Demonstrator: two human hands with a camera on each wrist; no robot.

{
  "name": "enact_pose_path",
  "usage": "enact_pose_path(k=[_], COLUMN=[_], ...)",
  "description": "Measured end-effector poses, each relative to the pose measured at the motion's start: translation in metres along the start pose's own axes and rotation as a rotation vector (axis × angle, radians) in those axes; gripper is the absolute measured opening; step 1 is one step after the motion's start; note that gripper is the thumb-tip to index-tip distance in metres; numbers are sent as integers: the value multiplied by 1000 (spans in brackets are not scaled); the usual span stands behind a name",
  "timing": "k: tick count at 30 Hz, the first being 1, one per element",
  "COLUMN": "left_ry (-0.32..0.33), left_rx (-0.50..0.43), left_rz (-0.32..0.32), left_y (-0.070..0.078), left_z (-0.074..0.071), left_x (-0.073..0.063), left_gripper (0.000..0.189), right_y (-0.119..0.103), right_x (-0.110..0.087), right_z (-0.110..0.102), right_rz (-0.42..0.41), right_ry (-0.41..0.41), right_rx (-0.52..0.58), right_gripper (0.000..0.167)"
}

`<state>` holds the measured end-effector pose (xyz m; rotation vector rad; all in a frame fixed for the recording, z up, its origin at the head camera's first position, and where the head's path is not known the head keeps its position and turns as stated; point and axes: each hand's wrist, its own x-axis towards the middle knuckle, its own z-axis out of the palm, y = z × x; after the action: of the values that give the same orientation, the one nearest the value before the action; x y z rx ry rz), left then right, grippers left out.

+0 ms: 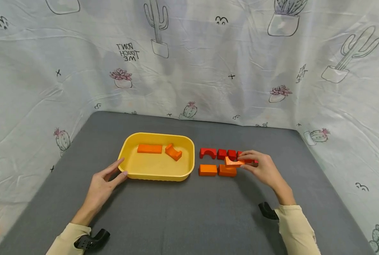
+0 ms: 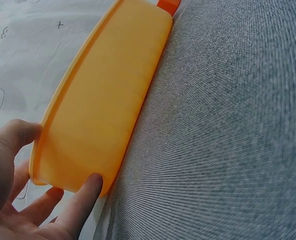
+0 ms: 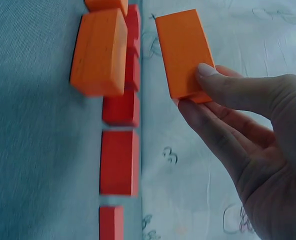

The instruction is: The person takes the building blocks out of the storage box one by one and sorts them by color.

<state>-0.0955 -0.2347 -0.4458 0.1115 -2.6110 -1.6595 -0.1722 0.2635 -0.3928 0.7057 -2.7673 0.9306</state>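
Note:
My left hand (image 1: 100,187) holds the near left corner of a yellow tray (image 1: 157,176). In the left wrist view, the thumb touches the rim and the fingers rest against the end wall of the tray (image 2: 103,90). An orange rectangular block (image 1: 149,148) and an orange arch block (image 1: 173,152) lie inside it. My right hand (image 1: 264,168) pinches another orange arch block (image 1: 231,163) between thumb and fingers, raised above the table. Close in the right wrist view, this held block (image 3: 185,55) shows a flat face. Below it, two orange blocks (image 1: 208,170) lie side by side.
Behind the orange blocks runs a row of red pieces: a red arch block (image 1: 208,153) at its left end, then smaller red blocks (image 1: 221,154), partly hidden by the right hand. A grey cloth (image 1: 189,216) covers the table. White printed curtain (image 1: 196,63) hangs around it.

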Motion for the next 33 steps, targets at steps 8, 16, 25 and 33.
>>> enact_pose_path(k=[8,16,25,33], left_ry=[2,4,4,2], left_rx=[11,-12,-14,-19], left_rz=[-7,16,6,-1], left_y=[-4,-5,-6,-6], left_z=[1,3,3,2], left_x=[0,2,3,4], left_gripper=[64,63,63,64], right_y=[19,32,55,56], right_x=[-19,-32,-38,-37], right_z=[-8,-10,4,7], right_rz=[46,65,75,68], right_ry=[21,13,-78,-87], right_rx=[-12,9,-15,-2], right_gripper=[28,29,27,32])
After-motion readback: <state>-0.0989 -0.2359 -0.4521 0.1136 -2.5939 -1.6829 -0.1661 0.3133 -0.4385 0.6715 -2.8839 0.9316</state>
